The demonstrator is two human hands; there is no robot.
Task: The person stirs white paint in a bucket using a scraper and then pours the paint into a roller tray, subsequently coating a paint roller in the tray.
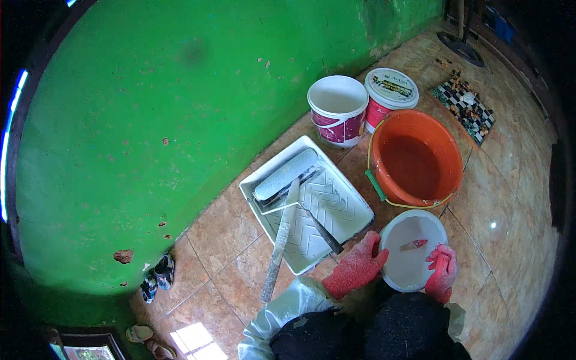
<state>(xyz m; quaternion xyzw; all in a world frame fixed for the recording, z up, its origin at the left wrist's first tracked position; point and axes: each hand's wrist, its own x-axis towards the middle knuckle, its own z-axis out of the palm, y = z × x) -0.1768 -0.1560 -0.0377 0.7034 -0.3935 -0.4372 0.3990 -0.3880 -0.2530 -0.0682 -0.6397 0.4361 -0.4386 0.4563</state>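
Note:
A small white bucket (391, 277) stands between my hands, close to my knees. In it lies a slim, red-and-white object (414, 245) with a pointed end; I cannot make out its kind. My left hand (358, 264), in a pinkish-red work glove, is at the bucket's left side, thumb and fingers apart, holding nothing. My right hand (443, 271), gloved alike, has its fingers curled over the right rim. To the left, a white paint tray (354, 223) holds a paint roller (287, 175) with a dark handle. A long whitish stick (279, 252) lies across the tray.
An orange bucket (453, 162) of reddish-looking liquid stands beyond the white one. Behind are an open paint pail (338, 99) and a lidded pail (392, 89). A chessboard (463, 105) with pieces lies far right. The chipped green wall (180, 120) runs along the left; shoes (159, 276) sit by it.

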